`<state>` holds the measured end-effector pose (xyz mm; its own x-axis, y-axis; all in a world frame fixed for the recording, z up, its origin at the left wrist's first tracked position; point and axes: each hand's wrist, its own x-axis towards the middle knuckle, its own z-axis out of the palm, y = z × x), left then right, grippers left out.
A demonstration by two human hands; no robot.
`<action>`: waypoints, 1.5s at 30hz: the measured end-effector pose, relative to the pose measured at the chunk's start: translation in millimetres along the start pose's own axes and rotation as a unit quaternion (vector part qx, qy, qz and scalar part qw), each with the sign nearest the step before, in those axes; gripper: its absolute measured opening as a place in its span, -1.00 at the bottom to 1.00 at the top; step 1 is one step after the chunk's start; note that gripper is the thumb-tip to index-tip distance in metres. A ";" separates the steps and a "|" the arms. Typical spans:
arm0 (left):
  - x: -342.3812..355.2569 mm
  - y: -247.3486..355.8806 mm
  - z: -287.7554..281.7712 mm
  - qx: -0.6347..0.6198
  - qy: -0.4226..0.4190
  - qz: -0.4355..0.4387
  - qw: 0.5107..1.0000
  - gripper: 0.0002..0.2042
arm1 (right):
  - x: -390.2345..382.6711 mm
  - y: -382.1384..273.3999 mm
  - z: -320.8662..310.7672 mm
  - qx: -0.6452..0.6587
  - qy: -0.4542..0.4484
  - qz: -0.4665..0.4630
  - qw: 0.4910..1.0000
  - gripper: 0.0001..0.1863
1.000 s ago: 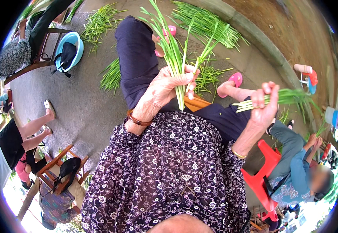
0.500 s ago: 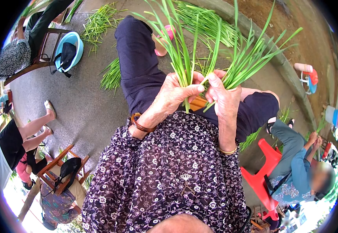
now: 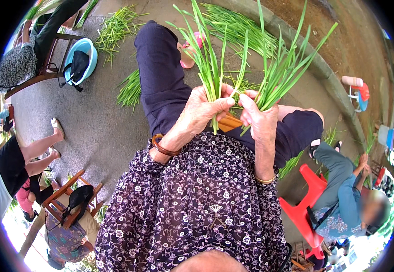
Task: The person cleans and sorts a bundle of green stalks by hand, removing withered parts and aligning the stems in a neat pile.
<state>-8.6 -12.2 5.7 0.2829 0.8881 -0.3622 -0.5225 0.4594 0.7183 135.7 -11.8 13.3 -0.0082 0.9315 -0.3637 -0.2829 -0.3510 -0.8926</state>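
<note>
Before my lap, my left hand (image 3: 201, 109) is closed around an upright bunch of long green garlic chives (image 3: 211, 77), pale stems down. My right hand (image 3: 258, 120) grips a second, wider bunch of chives (image 3: 281, 81) that fans out up and to the right. Between the two bunches, a single chive stalk (image 3: 239, 79) rises where thumbs and fingertips nearly meet. Which hand pinches it I cannot tell. A brown bangle (image 3: 164, 147) circles my left wrist. Behind my hands, loose chives lie on the ground, partly hidden by the bunches.
Beyond my knees lies a large pile of chives (image 3: 240, 27) beside a curved curb (image 3: 324, 72). Smaller piles (image 3: 117, 29) lie at the far left. A light-blue basin (image 3: 93, 56) holds a black bag. At right, a person (image 3: 342, 199) handles greens near a red plastic stool (image 3: 312, 183).
The right-hand bunch has shifted left, and that hand has tilted slightly lower. The single stalk between the bunches stands more upright. My left hand has barely moved.
</note>
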 end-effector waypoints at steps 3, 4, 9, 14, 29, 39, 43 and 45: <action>-0.4 1.5 -0.7 0.011 -0.002 -0.010 1.000 -0.82 | 1.2 2.9 -0.1 -0.016 -0.014 -0.003 1.000 -0.89; -0.6 1.7 -0.9 0.011 0.000 -0.010 1.000 -0.82 | 1.5 3.8 0.0 -0.027 -0.019 -0.005 0.999 -0.89; -0.7 -1.1 -1.7 -0.006 -0.005 -0.038 0.999 -0.83 | 7.2 15.7 0.9 -0.115 0.046 -0.076 0.989 -0.94; 0.5 0.0 -2.6 -0.037 -0.010 -0.052 0.998 -0.83 | 17.5 29.2 4.8 -0.194 0.125 -0.176 0.957 -0.93; 0.8 9.4 -6.2 -0.080 0.007 0.013 0.997 -0.84 | 41.5 39.0 -53.3 0.300 -0.103 0.129 0.939 -0.76; -1.4 -5.3 2.9 -0.061 -0.009 0.016 0.998 -0.87 | 26.5 33.7 -21.3 0.342 -0.155 0.143 0.916 -0.63; -2.0 -3.9 4.3 -0.022 -0.004 0.017 1.000 -0.88 | 22.3 29.1 -19.6 0.344 -0.171 0.128 0.914 -0.62; -3.0 -4.3 4.5 -0.027 -0.022 0.007 0.999 -0.86 | 21.9 29.2 -19.9 0.351 -0.167 0.133 0.912 -0.64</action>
<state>-3.6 -17.0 6.3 0.3101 0.8935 -0.3248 -0.5695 0.4481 0.6891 146.3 -3.6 -26.1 -0.4240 0.8406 -0.3371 -0.7720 -0.5300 -0.3507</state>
